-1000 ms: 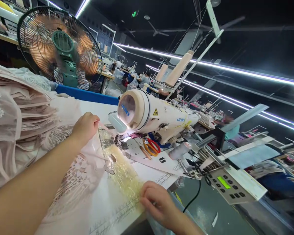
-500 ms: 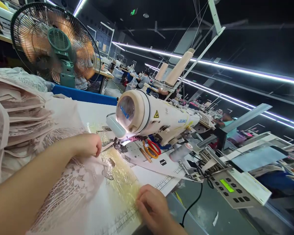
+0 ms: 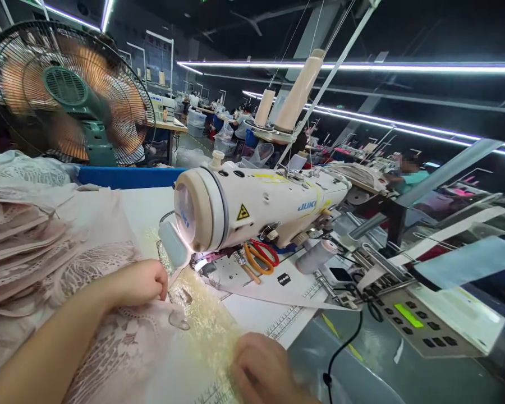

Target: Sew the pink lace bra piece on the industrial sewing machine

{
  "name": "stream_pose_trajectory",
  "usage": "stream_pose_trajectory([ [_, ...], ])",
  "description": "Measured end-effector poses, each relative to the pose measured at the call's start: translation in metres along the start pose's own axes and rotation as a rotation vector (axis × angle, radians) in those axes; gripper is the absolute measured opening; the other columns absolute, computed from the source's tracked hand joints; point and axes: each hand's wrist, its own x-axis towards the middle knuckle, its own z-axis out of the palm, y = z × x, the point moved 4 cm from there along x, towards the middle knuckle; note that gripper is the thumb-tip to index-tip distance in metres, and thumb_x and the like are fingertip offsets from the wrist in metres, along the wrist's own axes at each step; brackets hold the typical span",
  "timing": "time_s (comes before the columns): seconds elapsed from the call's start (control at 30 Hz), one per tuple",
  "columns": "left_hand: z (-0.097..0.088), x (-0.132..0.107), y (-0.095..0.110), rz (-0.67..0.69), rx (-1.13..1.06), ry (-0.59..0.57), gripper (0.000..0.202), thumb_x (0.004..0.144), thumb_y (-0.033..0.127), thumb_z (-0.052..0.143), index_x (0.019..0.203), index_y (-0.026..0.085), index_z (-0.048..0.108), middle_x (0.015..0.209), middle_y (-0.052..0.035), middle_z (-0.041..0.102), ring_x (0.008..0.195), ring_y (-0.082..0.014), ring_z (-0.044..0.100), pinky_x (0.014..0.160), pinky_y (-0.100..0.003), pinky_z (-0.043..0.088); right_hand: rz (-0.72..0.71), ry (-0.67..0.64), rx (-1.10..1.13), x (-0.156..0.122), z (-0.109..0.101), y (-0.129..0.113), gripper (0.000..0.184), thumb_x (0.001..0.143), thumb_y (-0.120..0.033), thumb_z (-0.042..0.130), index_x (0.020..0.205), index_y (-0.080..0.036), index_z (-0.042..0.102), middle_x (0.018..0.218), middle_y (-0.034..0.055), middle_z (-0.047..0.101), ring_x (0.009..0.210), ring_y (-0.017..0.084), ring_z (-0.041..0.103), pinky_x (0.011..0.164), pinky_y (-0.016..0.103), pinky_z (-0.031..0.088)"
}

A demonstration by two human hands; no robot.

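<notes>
Lace fabric point(image 3: 120, 342) pinched in the curled left hand point(image 3: 141, 283); right hand point(image 3: 263, 365) half-curled, blurred, its hold unclear

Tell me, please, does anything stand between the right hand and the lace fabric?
No upright obstacle is visible between the right hand and the lace fabric; crinkled yellowish film lies there, on the white tabletop.

Fabric pile point(image 3: 23, 252) left of sewing machine point(image 3: 252, 205), control panel point(image 3: 431, 328) right, fan point(image 3: 65, 86) behind pile.
</notes>
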Motion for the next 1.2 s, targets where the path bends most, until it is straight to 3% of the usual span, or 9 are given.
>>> stream_pose_trajectory([
  [0.23, 0.003, 0.006, -0.006, -0.008, -0.013, 0.001, 0.027, 0.053, 0.021, 0.043, 0.065, 0.023, 0.068, 0.054, -0.0009, 0.057, 0.049, -0.0176, 0.054, 0.044, -0.025, 0.035, -0.044, 0.044, -0.016, 0.001, 0.001, 0.001, 0.014, 0.077, -0.013, 0.050, 0.070, -0.020, 0.040, 0.064, -0.0030, 0.058, 0.056, 0.009, 0.051, 0.052, 0.022, 0.035],
  [0.5, 0.001, -0.004, 0.000, 0.003, -0.028, 0.029, 0.026, 0.054, 0.023, 0.043, 0.062, 0.024, 0.068, 0.042, 0.0011, 0.051, 0.045, -0.0189, 0.053, 0.047, -0.027, 0.034, -0.044, 0.061, -0.052, 0.001, 0.004, 0.001, 0.016, 0.076, -0.013, 0.049, 0.068, -0.021, 0.038, 0.061, -0.0033, 0.057, 0.052, 0.009, 0.051, 0.048, 0.023, 0.034],
  [0.77, 0.001, -0.004, 0.001, 0.028, -0.065, 0.024, 0.026, 0.054, 0.023, 0.045, 0.062, 0.025, 0.069, 0.046, -0.0007, 0.057, 0.048, -0.0206, 0.057, 0.047, -0.027, 0.035, -0.052, 0.072, -0.058, 0.005, 0.004, -0.002, 0.018, 0.076, -0.011, 0.048, 0.068, -0.022, 0.035, 0.059, -0.0033, 0.055, 0.051, 0.010, 0.049, 0.046, 0.022, 0.033],
  [1.0, 0.002, 0.001, -0.007, 0.111, -0.219, 0.031, 0.027, 0.050, 0.022, 0.046, 0.059, 0.023, 0.071, 0.044, -0.0006, 0.056, 0.041, -0.0162, 0.049, 0.042, -0.026, 0.031, -0.078, 0.096, -0.094, 0.003, 0.006, -0.002, 0.018, 0.076, -0.011, 0.048, 0.069, -0.021, 0.035, 0.059, -0.0038, 0.053, 0.051, 0.009, 0.048, 0.047, 0.022, 0.033],
  [1.1, -0.010, 0.004, -0.010, 0.151, -0.369, 0.122, 0.028, 0.050, 0.025, 0.045, 0.062, 0.020, 0.070, 0.055, -0.0023, 0.062, 0.047, -0.0154, 0.053, 0.045, -0.026, 0.039, -0.067, 0.072, -0.095, 0.003, 0.004, -0.002, 0.017, 0.076, -0.011, 0.049, 0.069, -0.021, 0.037, 0.062, -0.0026, 0.055, 0.054, 0.010, 0.049, 0.048, 0.023, 0.034],
  [1.2, -0.034, 0.001, -0.015, 0.168, -0.513, 0.426, 0.030, 0.061, 0.036, 0.041, 0.066, 0.019, 0.065, 0.071, -0.0053, 0.065, 0.067, -0.0172, 0.062, 0.063, -0.030, 0.052, -0.043, 0.039, -0.097, 0.003, 0.004, -0.004, 0.015, 0.078, -0.013, 0.048, 0.068, -0.021, 0.040, 0.064, -0.0013, 0.056, 0.057, 0.010, 0.050, 0.051, 0.024, 0.035],
])
